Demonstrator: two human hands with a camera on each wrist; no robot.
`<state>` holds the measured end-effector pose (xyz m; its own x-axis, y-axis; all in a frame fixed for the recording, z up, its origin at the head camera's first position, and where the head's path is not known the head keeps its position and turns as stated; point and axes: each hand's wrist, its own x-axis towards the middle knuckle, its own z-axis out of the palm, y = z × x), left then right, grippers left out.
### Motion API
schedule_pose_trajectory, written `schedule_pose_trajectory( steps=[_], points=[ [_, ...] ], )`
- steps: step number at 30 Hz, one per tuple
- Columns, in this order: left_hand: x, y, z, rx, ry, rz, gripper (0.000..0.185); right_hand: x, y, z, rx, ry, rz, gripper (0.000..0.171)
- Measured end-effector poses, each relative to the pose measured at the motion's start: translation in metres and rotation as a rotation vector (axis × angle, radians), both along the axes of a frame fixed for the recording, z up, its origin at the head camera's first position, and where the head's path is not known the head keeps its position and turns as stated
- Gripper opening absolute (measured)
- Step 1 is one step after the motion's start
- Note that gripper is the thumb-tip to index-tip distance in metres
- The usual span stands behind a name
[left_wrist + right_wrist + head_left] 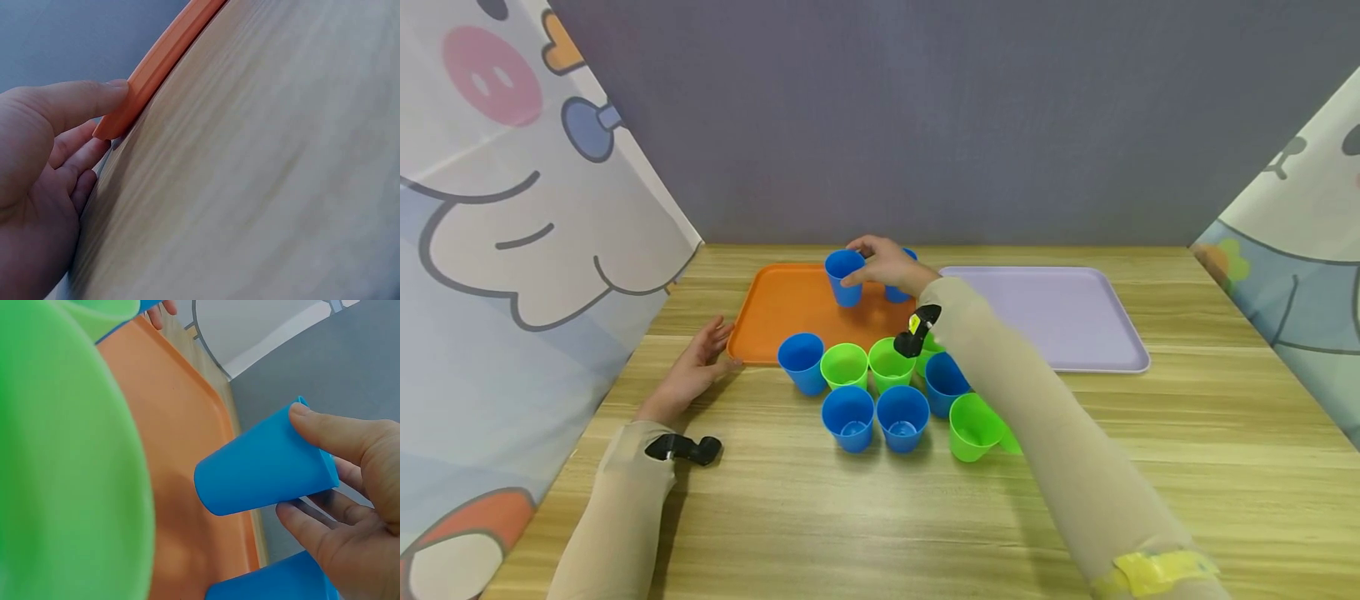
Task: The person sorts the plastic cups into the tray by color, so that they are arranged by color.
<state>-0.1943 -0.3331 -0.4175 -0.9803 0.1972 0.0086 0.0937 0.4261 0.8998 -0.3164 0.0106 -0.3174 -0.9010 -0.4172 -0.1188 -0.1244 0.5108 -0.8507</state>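
My right hand (887, 265) holds a blue cup (845, 279) near its rim, thumb on one side and fingers on the other. In the right wrist view, this cup (265, 464) is over the orange tray (169, 406), its shadow falling on the tray. Beside it on the tray is a second blue cup (898, 287), partly hidden by the hand. My left hand (696, 364) is at the front left corner of the orange tray (775, 312). Its thumb (87, 103) touches the rim in the left wrist view, with loosely extended fingers beyond.
In front of the orange tray are several blue cups (847, 417) and green cups (973, 425), some partly hidden by my right sleeve. A lilac tray (1037, 312) lies to the right. Behind the table (820, 525) rises a grey panel (925, 125).
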Motion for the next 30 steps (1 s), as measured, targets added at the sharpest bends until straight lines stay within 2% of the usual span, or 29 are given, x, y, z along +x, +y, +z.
schedule_pose_trajectory(
  steps=[9,21,30],
  points=[
    [0.001,0.0,-0.001,-0.018,0.003,0.002,0.085,0.001,-0.01,-0.005,0.038,0.001,0.029,0.066],
    [0.0,0.001,0.001,0.028,0.003,0.004,0.087,0.0,-0.018,-0.008,0.142,-0.005,0.015,0.069],
    [0.0,0.0,0.0,0.04,0.001,0.0,0.087,0.0,-0.023,-0.013,0.096,-0.024,-0.007,0.075]
  ],
)
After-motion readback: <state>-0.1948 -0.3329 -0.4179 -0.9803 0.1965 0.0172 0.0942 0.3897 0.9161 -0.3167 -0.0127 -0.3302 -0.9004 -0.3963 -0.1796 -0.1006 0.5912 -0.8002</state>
